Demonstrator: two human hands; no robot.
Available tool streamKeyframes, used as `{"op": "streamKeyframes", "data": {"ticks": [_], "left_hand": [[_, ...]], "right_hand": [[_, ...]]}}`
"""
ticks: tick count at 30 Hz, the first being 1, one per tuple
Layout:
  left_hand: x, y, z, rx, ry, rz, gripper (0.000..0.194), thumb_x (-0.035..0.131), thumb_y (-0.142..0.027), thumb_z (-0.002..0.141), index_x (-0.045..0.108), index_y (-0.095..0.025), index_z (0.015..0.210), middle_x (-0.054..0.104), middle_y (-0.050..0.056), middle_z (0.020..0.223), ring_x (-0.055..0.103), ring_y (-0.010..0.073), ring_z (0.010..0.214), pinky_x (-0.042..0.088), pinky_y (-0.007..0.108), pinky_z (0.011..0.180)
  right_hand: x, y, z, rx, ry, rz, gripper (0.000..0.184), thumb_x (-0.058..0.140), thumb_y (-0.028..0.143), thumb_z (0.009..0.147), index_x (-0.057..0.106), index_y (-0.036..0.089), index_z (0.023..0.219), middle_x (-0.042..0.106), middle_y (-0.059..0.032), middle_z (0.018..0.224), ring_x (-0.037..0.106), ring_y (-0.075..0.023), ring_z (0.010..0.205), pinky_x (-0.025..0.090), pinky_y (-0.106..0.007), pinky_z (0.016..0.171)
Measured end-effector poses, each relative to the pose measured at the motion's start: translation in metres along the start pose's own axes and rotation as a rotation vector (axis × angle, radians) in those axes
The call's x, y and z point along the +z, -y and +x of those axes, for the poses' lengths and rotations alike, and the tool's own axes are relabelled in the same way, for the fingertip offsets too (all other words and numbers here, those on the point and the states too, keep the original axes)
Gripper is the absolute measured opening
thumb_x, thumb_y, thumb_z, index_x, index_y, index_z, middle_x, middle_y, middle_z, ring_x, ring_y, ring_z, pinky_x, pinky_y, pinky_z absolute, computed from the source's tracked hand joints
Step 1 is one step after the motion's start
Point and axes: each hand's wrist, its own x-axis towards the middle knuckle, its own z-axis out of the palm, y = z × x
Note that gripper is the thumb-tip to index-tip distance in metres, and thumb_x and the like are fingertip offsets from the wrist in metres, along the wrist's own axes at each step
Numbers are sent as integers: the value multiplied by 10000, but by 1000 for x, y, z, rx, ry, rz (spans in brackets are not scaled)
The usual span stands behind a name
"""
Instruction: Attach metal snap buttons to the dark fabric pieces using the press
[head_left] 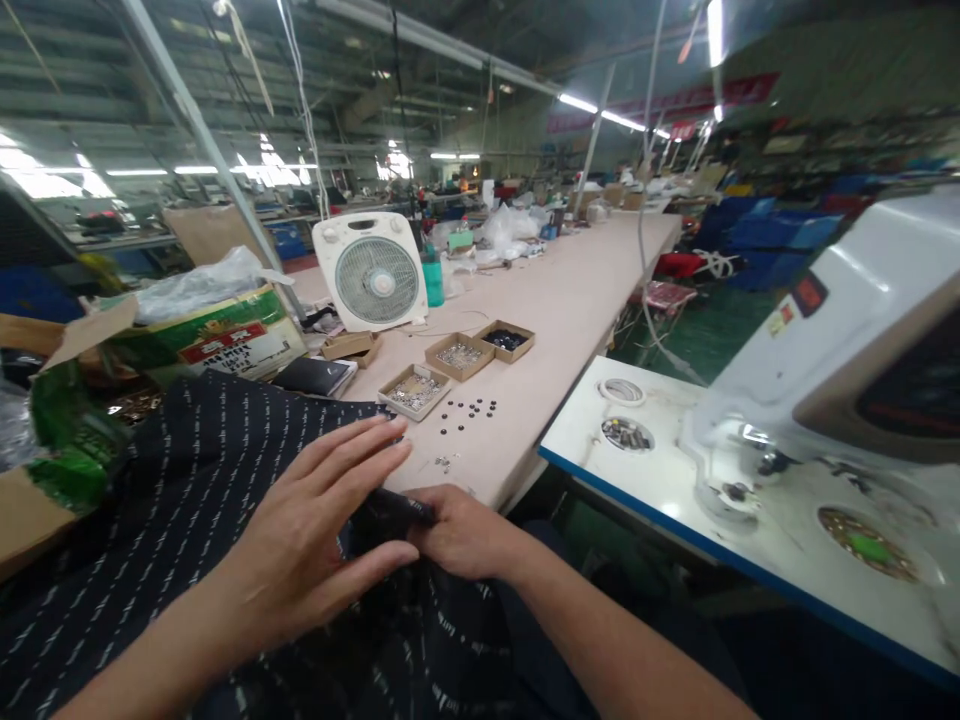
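Observation:
Dark fabric printed with rows of small white lettering spreads over the left of the table and down across my lap. My left hand is held above it, fingers stretched out and thumb well apart, with nothing gripped. A folded edge of the same fabric is pinched in my right hand, whose fingertips are partly hidden in the fold. Small black round pieces lie scattered beyond my hands, and a few tiny metal bits lie closer to me.
Small open boxes hold silvery metal parts, more silvery parts and dark pieces. A white box fan stands behind them. Left are a notebook and a green carton. A white machine occupies the right-hand worktop.

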Motion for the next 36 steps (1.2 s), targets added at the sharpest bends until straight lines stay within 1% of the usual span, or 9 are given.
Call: {"op": "streamKeyframes", "data": {"ticks": [3, 5, 8, 12, 15, 20, 26, 31, 36], "left_hand": [[5, 1, 33, 171, 389, -17, 819, 776, -556, 739, 471, -263, 1441, 617, 113, 1350, 548, 309, 1262, 420, 435, 1093], [15, 4, 48, 109, 573, -38, 650, 747, -498, 775, 563, -264, 1353, 714, 82, 1126, 658, 265, 1035, 502, 350, 904], [31, 4, 62, 4, 708, -56, 241, 573, -365, 896, 695, -247, 1066, 722, 31, 854, 660, 194, 759, 451, 271, 668], [42, -8, 76, -28, 715, -85, 224, 475, -294, 911, 646, -216, 789, 666, 5, 743, 598, 163, 689, 376, 259, 612], [42, -18, 85, -36, 663, -101, 203, 465, -265, 884, 607, -212, 750, 628, -2, 736, 565, 164, 708, 368, 265, 637], [40, -26, 87, -30, 562, -187, 297, 472, -419, 925, 617, -197, 791, 624, 13, 798, 552, 169, 755, 390, 271, 686], [38, -22, 86, -263, 858, -369, 444, 549, -624, 858, 683, -201, 862, 662, -10, 740, 570, 163, 661, 368, 244, 549], [37, -20, 97, -168, 855, -160, 494, 590, -693, 797, 688, -210, 834, 663, -4, 715, 600, 181, 668, 369, 250, 556], [46, -53, 96, 131, 582, 129, 788, 768, -620, 666, 577, -239, 1330, 668, 104, 1266, 609, 333, 1134, 457, 409, 945]], "right_hand": [[-25, 19, -17, -53, 41, -282, 180, 547, 77, 757, 683, 170, 831, 655, 13, 802, 559, -148, 756, 433, -249, 726], [-40, 25, -33, -14, 23, -384, 208, 547, 84, 777, 706, 179, 872, 664, 16, 800, 561, -142, 739, 430, -245, 712], [-57, 21, -63, 50, -113, -416, 258, 616, 187, 837, 709, 217, 1076, 694, 16, 901, 593, -145, 786, 430, -249, 730], [-60, 2, -89, 143, -169, -517, 300, 791, 342, 750, 717, 194, 1000, 680, -10, 885, 589, -179, 799, 422, -275, 724], [-56, -11, -91, 111, -292, -516, 116, 695, 166, 777, 696, 163, 893, 659, -24, 894, 578, -179, 840, 415, -277, 757], [-61, -11, -90, 143, -497, -224, 185, 510, 66, 799, 656, 165, 852, 633, 19, 792, 565, -145, 783, 404, -253, 728], [-75, 11, -111, 91, -312, -364, 131, 588, 234, 857, 689, 182, 922, 667, 20, 838, 589, -149, 777, 401, -238, 678], [-75, 12, -124, 152, -139, -535, 90, 721, 252, 788, 746, 196, 854, 690, 23, 747, 616, -162, 724, 388, -232, 626], [-78, 11, -126, 168, -186, -620, 102, 672, 228, 817, 745, 177, 768, 651, 16, 654, 573, -138, 616, 339, -235, 558]]}}
